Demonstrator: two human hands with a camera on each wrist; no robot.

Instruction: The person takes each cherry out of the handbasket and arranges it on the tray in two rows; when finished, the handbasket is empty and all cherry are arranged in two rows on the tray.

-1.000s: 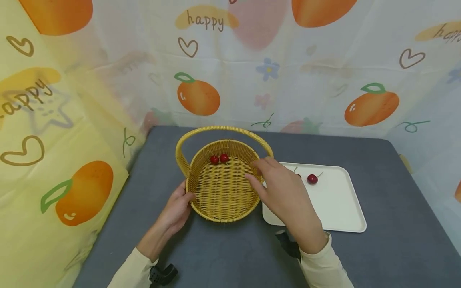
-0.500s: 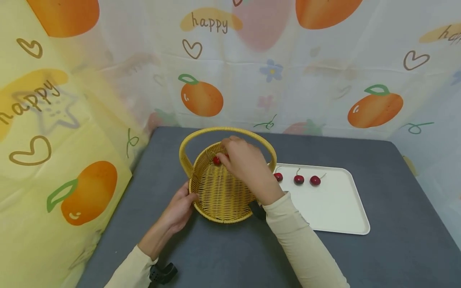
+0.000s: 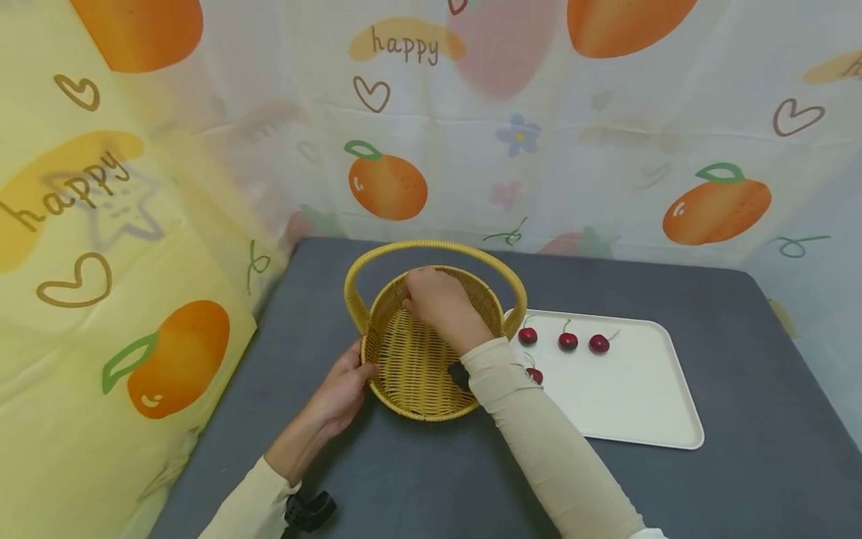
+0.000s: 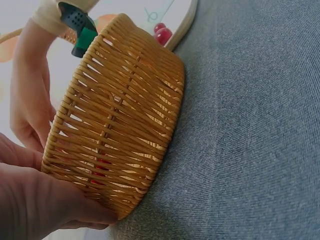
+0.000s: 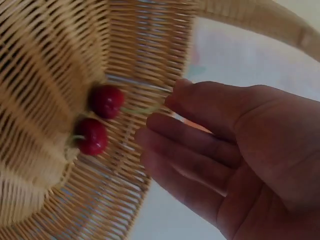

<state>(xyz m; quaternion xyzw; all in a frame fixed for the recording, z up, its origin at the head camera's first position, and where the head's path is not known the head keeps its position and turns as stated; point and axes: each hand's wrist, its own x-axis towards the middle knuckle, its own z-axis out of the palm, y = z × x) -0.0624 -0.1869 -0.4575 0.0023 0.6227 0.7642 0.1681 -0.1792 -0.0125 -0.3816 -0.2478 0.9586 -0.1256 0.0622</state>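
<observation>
My left hand [image 3: 343,389] grips the left rim of a round yellow wicker basket [image 3: 420,374], thumb over the edge; in the left wrist view its fingers [image 4: 60,200] lie against the woven wall. The right hand [image 3: 441,303] reaches into the basket's back part. In the right wrist view, two red cherries lie side by side low against the weave. From the upper cherry [image 5: 106,101] a green stem runs to my right thumb and forefinger, which pinch its end. The lower cherry [image 5: 91,136] is untouched. The head view hides both behind the right hand.
A white tray [image 3: 626,397] right of the basket bears several stemmed cherries [image 3: 568,341], partly overlapped by the right sleeve. The basket's tall arched handle [image 3: 438,245] stands up behind the right hand. Everything rests on a grey-blue tabletop [image 3: 404,486] before a fruit-print cloth.
The right hand has moved from the basket's right rim to its back left, now covering both cherries in the head view. The left hand has kept its hold. The head view has shifted slightly.
</observation>
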